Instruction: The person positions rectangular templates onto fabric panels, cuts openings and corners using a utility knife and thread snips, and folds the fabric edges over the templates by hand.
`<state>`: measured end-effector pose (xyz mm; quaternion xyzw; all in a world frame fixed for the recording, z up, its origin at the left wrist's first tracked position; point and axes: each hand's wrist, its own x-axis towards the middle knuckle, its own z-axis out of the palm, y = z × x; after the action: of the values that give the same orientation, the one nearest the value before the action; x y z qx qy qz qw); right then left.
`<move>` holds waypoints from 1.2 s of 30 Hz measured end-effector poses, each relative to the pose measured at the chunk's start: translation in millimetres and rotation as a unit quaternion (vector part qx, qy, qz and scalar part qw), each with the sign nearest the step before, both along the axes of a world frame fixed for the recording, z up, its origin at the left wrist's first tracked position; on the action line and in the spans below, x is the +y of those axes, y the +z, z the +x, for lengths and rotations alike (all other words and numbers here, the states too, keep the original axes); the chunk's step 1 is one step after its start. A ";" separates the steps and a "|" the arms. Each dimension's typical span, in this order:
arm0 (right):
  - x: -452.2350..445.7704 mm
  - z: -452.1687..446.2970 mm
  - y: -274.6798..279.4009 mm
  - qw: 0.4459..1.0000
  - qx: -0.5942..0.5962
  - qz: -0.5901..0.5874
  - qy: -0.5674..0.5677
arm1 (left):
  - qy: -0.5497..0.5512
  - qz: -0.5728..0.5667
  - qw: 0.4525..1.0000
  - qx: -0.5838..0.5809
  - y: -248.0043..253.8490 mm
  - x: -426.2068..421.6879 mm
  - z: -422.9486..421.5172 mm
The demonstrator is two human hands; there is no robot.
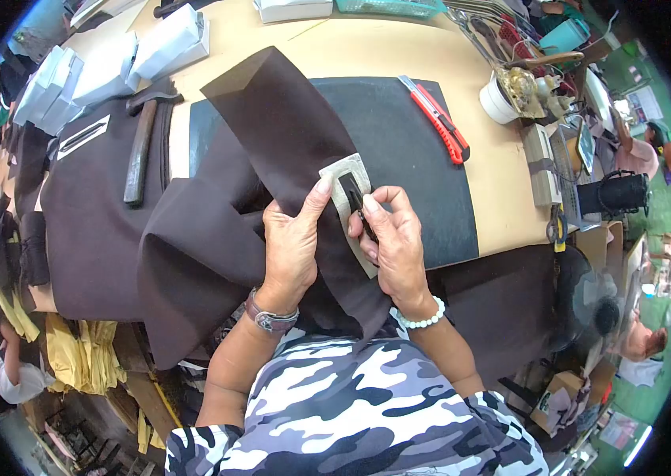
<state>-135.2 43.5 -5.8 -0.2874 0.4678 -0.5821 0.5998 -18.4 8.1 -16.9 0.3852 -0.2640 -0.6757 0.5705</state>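
A long dark brown sheet of fabric or leather (288, 119) is draped over my forearms and the table edge. On it lies a pale rectangular piece (337, 170) with a long dark slot in the middle. My left hand (296, 246) grips the brown sheet and this pale piece, its thumb pressed on the piece's upper left edge. In my right hand (395, 238), thumb and fingers pinch a thin black strip (357, 198) at the slot. Whether that strip is a flap of the sheet or a separate thing, I cannot tell.
On a dark mat (399, 214) lies a red box cutter (440, 123). A hammer (142, 151) rests on more brown material (90, 230), near a second slotted pale piece (83, 137). White boxes (169, 44) stand behind; a white tub (499, 99) is at right. Other people are farther off.
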 end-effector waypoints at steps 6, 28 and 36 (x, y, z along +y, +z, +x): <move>1.5 0.1 -2.5 1.000 -0.018 -0.005 -0.001 | 0.002 0.000 1.000 0.015 1.6 0.5 -0.1; 0.0 -12.4 2.5 0.998 -0.044 0.007 0.043 | -0.028 -0.052 0.998 -0.034 6.0 -1.9 4.7; 1.1 -18.1 8.0 0.998 -0.038 0.010 0.057 | -0.059 -0.074 0.994 -0.062 15.2 -0.3 7.2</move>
<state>-153.3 44.6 2.2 -0.2854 0.4329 -0.5527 0.6524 -11.1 7.8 -1.6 0.3665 -0.3701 -0.6616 0.5394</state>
